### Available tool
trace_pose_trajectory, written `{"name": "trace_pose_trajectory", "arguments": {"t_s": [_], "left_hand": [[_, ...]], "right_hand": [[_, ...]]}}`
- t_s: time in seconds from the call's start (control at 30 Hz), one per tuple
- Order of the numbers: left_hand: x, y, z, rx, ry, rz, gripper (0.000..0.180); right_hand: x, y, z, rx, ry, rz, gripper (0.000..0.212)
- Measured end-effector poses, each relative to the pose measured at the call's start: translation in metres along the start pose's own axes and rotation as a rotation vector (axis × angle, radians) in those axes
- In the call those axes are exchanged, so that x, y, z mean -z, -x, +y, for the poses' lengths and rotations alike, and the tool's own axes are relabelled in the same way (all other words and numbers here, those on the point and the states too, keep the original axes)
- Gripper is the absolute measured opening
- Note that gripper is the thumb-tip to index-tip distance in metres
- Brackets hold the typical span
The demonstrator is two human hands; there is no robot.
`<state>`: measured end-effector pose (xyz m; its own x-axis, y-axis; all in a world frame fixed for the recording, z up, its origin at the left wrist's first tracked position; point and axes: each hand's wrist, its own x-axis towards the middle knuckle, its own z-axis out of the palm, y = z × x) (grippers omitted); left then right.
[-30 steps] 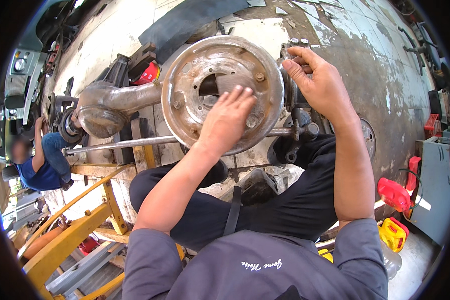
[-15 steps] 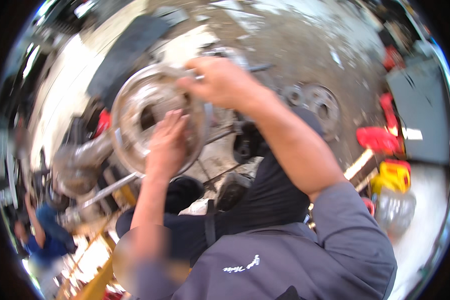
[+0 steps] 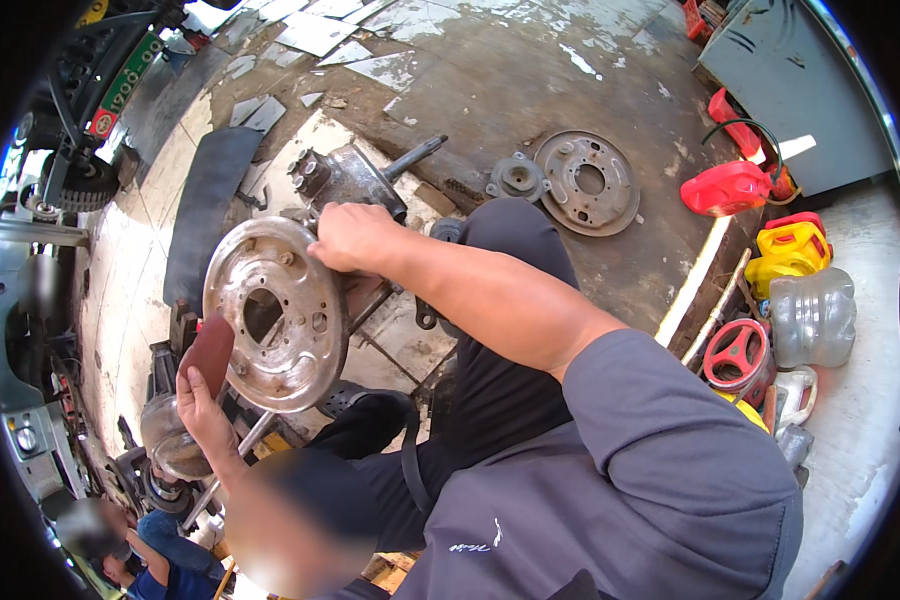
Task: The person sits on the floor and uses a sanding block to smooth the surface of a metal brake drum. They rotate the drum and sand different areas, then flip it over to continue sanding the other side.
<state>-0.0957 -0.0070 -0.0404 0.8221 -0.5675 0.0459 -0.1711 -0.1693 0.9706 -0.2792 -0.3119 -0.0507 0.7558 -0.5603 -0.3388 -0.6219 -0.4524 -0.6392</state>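
Note:
A round, worn metal brake backing plate (image 3: 300,335) with a large centre hole stands tilted in front of me. My right hand (image 3: 355,237) is closed on its upper right rim, steadying it. At the plate's lower left edge, my left hand (image 3: 206,415) holds a reddish-brown sheet of sandpaper (image 3: 208,352), fingers bent round its lower end. The sheet overlaps the plate's edge in view; whether it touches the metal I cannot tell. Behind the plate lies a greasy metal housing (image 3: 345,178) with a shaft sticking out to the right.
A second backing plate (image 3: 615,200) and a hub (image 3: 518,178) lie on the floor ahead. Rightward are a red jerry can (image 3: 722,188), yellow jugs (image 3: 785,255) and a clear plastic bottle (image 3: 812,318). A dark mat (image 3: 202,205) and an axle housing (image 3: 168,435) flank my left; another person (image 3: 165,565) sits lower left.
My left hand has moved from the plate's face out to its left edge, and the sandpaper now shows in it. The right hand keeps to the rim. The whole view has shifted.

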Motion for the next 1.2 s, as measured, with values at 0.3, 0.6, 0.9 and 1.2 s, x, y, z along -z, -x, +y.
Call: {"name": "trace_pose_trajectory", "arguments": {"t_s": [0.3, 0.6, 0.9, 1.2], "left_hand": [[0.058, -0.017, -0.073, 0.365, 0.22, 0.228, 0.04], [0.043, -0.03, -0.111, 0.433, 0.081, 0.025, 0.048], [0.02, -0.028, -0.08, 0.565, 0.01, 0.21, 0.045], [0.016, -0.042, -0.098, 0.473, -0.063, 0.201, 0.044]], "right_hand": [[-0.005, 0.007, -0.006, -0.022, -0.034, -0.093, 0.056], [-0.03, -0.023, 0.006, -0.049, -0.272, -0.121, 0.052], [-0.04, -0.014, -0.009, -0.239, -0.555, -0.44, 0.053], [-0.041, -0.018, 0.001, -0.244, -0.564, -0.523, 0.04]]}}
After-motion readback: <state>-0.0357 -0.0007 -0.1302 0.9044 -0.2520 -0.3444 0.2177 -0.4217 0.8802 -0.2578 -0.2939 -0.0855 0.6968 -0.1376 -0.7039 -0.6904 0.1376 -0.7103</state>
